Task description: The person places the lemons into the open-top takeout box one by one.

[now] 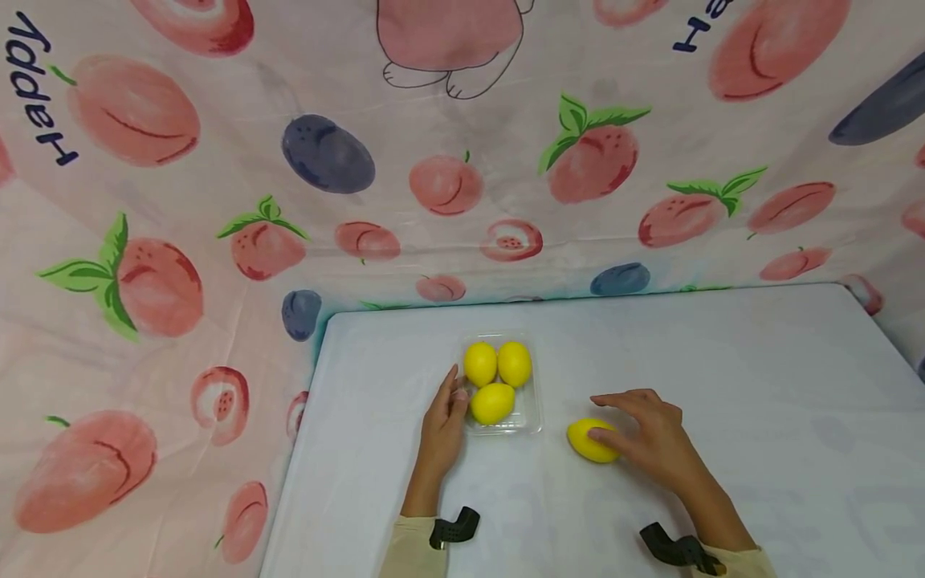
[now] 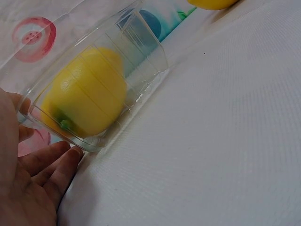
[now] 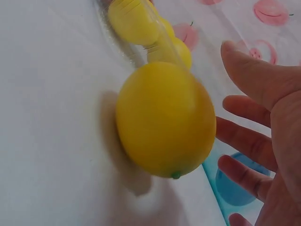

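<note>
A clear plastic tray [image 1: 533, 419] on the white table holds three yellow lemons [image 1: 493, 403]. My left hand [image 1: 454, 392] lies flat beside the tray's left edge, its straight fingers touching the rim. The left wrist view shows those fingertips [image 2: 70, 155] against the tray [image 2: 141, 61], with a lemon [image 2: 87, 94] inside. A fourth lemon [image 1: 588, 441] lies loose on the table right of the tray. My right hand [image 1: 614, 417] hovers over it with fingers spread, the thumb at its side. In the right wrist view the lemon [image 3: 164, 117] sits before the open palm [image 3: 263, 136], not enclosed.
The white table [image 1: 723, 385] runs wide to the right and toward me. A pink cloth printed with peaches and plums [image 1: 217, 160] hangs behind and along the left side, close to the table's far and left edges.
</note>
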`<state>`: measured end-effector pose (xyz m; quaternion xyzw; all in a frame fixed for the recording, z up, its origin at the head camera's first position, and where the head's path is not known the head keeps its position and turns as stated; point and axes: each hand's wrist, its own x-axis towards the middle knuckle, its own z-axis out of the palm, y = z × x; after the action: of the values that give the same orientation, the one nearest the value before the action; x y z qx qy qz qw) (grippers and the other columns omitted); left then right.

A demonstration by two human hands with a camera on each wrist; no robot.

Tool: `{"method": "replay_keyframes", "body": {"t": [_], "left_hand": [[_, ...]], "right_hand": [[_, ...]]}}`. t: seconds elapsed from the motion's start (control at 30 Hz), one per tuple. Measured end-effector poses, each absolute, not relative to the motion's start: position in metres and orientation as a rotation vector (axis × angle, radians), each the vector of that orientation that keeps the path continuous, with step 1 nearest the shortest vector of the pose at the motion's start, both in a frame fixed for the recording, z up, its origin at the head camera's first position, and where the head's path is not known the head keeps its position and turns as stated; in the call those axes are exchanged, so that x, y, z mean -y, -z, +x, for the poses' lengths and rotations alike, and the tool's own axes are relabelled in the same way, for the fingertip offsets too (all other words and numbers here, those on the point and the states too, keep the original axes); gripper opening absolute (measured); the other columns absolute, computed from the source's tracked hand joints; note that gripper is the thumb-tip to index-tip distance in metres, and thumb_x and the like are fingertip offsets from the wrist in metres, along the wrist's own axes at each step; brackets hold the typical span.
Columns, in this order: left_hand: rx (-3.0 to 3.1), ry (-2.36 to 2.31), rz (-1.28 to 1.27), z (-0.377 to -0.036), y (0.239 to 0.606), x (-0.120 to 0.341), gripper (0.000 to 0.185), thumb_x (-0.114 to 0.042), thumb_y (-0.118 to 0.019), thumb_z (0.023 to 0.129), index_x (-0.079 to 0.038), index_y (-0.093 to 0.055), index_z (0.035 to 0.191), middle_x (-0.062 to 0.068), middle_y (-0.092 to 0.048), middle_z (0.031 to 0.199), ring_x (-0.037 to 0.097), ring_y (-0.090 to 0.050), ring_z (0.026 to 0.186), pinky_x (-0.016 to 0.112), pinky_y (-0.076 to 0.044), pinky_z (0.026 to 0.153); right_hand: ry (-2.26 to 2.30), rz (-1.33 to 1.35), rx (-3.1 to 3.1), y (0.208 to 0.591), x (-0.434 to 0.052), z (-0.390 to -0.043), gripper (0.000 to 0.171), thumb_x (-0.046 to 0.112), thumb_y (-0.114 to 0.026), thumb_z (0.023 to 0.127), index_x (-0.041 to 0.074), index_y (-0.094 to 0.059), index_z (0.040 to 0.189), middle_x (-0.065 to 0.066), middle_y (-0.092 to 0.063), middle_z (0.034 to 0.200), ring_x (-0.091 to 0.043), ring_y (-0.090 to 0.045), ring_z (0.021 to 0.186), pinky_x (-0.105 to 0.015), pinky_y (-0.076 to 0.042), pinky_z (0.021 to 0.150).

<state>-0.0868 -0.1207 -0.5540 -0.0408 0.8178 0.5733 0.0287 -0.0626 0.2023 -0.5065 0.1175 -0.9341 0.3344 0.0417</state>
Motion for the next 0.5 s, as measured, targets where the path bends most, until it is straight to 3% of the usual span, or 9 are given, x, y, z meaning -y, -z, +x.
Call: {"method": "replay_keyframes", "body": {"t": [0.27, 0.5], "left_hand": [[-2.527, -1.759, -0.141, -0.088, 0.553, 0.120, 0.051, -0.036, -0.045, 0.110, -0.037, -0.033, 0.159, -0.005, -0.054, 0.151, 0.018, -0.054, 0.129, 0.045, -0.043, 0.115], [-2.533, -1.754, -0.145, -0.088, 0.553, 0.119, 0.051, -0.037, -0.044, 0.110, -0.037, -0.033, 0.159, -0.006, -0.054, 0.151, 0.018, -0.054, 0.128, 0.045, -0.044, 0.114]], "right_hand": [[-1.018, 0.377, 2.894, 0.515, -0.211, -0.055, 0.051, 0.036, -0.092, 0.073, 0.019, -0.076, 0.118, 0.000, -0.075, 0.111, -0.026, -0.059, 0.108, -0.057, -0.039, 0.088], [-1.039, 0.415, 2.879, 0.527, -0.217, -0.052, 0.060, 0.044, -0.094, 0.068, 0.022, -0.075, 0.121, 0.004, -0.074, 0.111, -0.022, -0.062, 0.104, -0.052, -0.046, 0.089]]}}
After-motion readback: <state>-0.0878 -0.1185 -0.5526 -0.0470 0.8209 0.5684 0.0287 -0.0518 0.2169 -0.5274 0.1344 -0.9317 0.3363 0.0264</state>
